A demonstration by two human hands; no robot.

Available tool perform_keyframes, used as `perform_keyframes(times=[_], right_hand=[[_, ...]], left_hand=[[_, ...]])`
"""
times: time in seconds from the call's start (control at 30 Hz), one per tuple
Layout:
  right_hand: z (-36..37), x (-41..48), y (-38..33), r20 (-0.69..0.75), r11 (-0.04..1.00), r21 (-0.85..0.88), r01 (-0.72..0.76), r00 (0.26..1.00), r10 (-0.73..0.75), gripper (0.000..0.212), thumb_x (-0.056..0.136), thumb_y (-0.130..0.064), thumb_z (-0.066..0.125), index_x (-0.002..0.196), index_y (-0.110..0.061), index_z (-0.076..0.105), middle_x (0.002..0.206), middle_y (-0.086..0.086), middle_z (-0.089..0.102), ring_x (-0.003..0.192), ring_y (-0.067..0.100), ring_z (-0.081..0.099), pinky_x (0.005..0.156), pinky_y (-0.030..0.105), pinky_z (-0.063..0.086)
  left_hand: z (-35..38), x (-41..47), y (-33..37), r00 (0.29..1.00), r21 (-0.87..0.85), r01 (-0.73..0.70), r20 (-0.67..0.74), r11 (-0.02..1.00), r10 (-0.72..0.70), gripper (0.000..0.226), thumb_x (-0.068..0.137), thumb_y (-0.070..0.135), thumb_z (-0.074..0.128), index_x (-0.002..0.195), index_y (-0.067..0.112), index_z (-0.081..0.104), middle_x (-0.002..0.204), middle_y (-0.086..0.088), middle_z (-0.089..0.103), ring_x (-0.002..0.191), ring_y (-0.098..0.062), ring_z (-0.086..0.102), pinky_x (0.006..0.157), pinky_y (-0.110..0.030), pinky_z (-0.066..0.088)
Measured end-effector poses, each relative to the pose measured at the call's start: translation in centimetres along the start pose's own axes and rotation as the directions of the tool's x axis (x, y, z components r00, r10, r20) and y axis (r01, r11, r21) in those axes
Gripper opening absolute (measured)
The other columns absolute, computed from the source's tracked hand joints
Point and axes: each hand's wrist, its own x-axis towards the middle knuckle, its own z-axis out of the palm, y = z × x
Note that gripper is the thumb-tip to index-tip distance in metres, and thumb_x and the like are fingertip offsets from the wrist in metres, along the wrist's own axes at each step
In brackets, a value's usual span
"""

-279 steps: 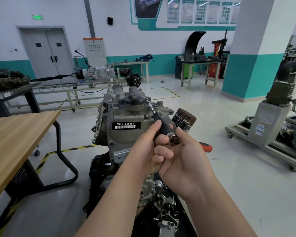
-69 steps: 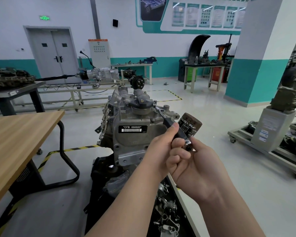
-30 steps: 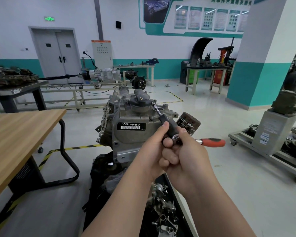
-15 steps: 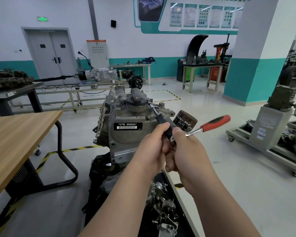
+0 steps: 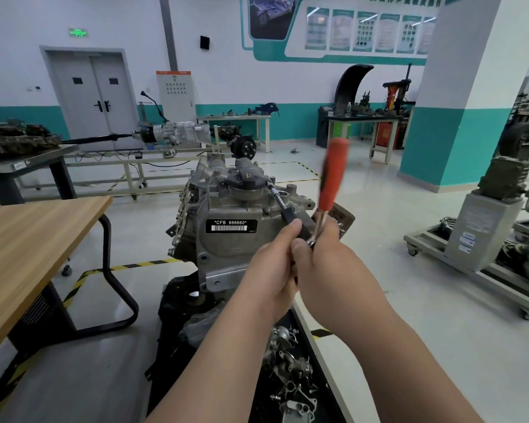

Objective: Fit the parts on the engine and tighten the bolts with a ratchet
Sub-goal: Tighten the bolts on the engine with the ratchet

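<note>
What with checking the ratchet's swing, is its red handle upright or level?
Nearly upright: the red handle points up, blurred, above the right hand.

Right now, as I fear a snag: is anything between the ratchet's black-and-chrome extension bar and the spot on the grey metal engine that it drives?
Nothing visible. The black-and-chrome extension bar runs clear from the left hand up to the grey metal engine, its tip right beside the round black filler cap.

Blk tray (image 5: pixel 260 401) w/ loose metal parts (image 5: pixel 291 368)
</note>
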Motion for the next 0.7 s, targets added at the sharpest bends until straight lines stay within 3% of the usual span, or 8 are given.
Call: perform_keyframes(times=[0.03, 0.1, 0.2, 0.27, 0.4, 0.47, 0.57, 0.7], right_hand=[[-0.1, 0.0, 0.1, 0.019, 0.977, 0.201, -0.067, 0.998, 0.065, 0.030, 0.101, -0.038, 0.036, 0.127, -0.023, 0.033, 0.073, -0.006, 0.058, 0.065, 0.016, 0.055, 0.058, 0.034, 0.040], [-0.2, 0.2, 0.2, 0.067, 0.807, 0.549, -0.216, 0.974, 0.214, 0.021, 0.100, -0.038, 0.040, 0.099, -0.018, 0.047, 0.054, -0.005, 0.057, 0.049, 0.015, 0.053, 0.057, 0.033, 0.042], [0.1, 0.1, 0.3, 0.248, 0.398, 0.843, -0.362, 0.918, 0.311, 0.036, 0.102, -0.035, 0.041, 0.080, -0.009, 0.053, 0.052, 0.005, 0.050, 0.037, 0.019, 0.039, 0.050, 0.033, 0.038], [0.3, -0.3, 0.0, 0.352, 0.145, 0.906, -0.398, 0.897, 0.266, 0.033, 0.104, -0.032, 0.039, 0.089, -0.007, 0.054, 0.058, 0.007, 0.049, 0.035, 0.016, 0.032, 0.042, 0.029, 0.035], [0.8, -0.7, -0.6, 0.468, -0.200, 0.881, -0.429, 0.852, 0.233, 0.032, 0.103, -0.033, 0.040, 0.118, -0.009, 0.054, 0.059, 0.006, 0.052, 0.033, 0.012, 0.032, 0.034, 0.024, 0.036], [1.1, -0.8, -0.8, 0.493, -0.299, 0.857, -0.419, 0.836, 0.240, 0.039, 0.103, -0.034, 0.041, 0.131, -0.009, 0.052, 0.060, 0.006, 0.054, 0.031, 0.011, 0.033, 0.033, 0.022, 0.036], [1.5, -0.8, -1.0, 0.509, -0.351, 0.839, -0.415, 0.827, 0.240, 0.040, 0.103, -0.035, 0.039, 0.133, -0.012, 0.053, 0.061, 0.005, 0.056, 0.031, 0.011, 0.033, 0.034, 0.021, 0.037], [1.2, -0.9, -1.3, 0.543, -0.404, 0.807, -0.430, 0.811, 0.220, 0.038, 0.103, -0.036, 0.038, 0.098, -0.005, 0.060, 0.059, 0.005, 0.056, 0.029, 0.011, 0.033, 0.033, 0.019, 0.037]], left_hand=[[0.0, 0.0, -0.1, 1.000, -0.026, -0.015, -0.009, 1.000, 0.015, 0.030, 0.094, 0.040, 0.056, 0.075, 0.018, 0.066, 0.069, -0.001, 0.045, 0.067, -0.014, 0.043, 0.064, -0.026, 0.038], [-0.3, 0.1, -0.5, 1.000, -0.050, -0.030, 0.005, 0.998, 0.030, 0.048, 0.097, 0.040, 0.050, 0.057, 0.018, 0.061, 0.057, 0.001, 0.040, 0.051, -0.012, 0.040, 0.050, -0.022, 0.039], [-0.4, 0.0, -0.7, 0.997, 0.009, -0.029, 0.068, 1.000, 0.028, 0.059, 0.096, 0.044, 0.047, 0.042, 0.019, 0.044, 0.043, -0.001, 0.039, 0.033, -0.016, 0.041, 0.037, -0.018, 0.031], [-0.5, -0.1, -0.6, 0.997, 0.047, -0.013, 0.078, 0.999, 0.009, 0.058, 0.092, 0.047, 0.051, 0.041, 0.019, 0.045, 0.037, 0.001, 0.042, 0.026, -0.012, 0.042, 0.030, -0.014, 0.025], [-0.8, 0.0, -0.6, 0.994, 0.013, 0.050, 0.094, 0.999, -0.051, 0.051, 0.070, 0.053, 0.062, 0.036, 0.015, 0.058, 0.034, 0.003, 0.043, 0.023, -0.007, 0.041, 0.026, -0.014, 0.027], [-0.9, -0.1, -0.6, 0.993, -0.012, 0.069, 0.101, 0.998, -0.067, 0.048, 0.069, 0.052, 0.063, 0.039, 0.014, 0.063, 0.032, 0.004, 0.044, 0.023, -0.006, 0.042, 0.028, -0.014, 0.031], [-1.3, -0.1, -0.5, 0.993, -0.039, 0.081, 0.094, 0.996, -0.077, 0.043, 0.067, 0.049, 0.065, 0.041, 0.014, 0.064, 0.031, 0.004, 0.043, 0.023, -0.005, 0.042, 0.029, -0.010, 0.032], [-1.3, 0.0, -0.3, 0.995, -0.024, 0.079, 0.065, 0.997, -0.078, 0.041, 0.059, 0.047, 0.068, 0.037, 0.017, 0.053, 0.030, 0.002, 0.043, 0.021, -0.006, 0.040, 0.028, -0.010, 0.030]])
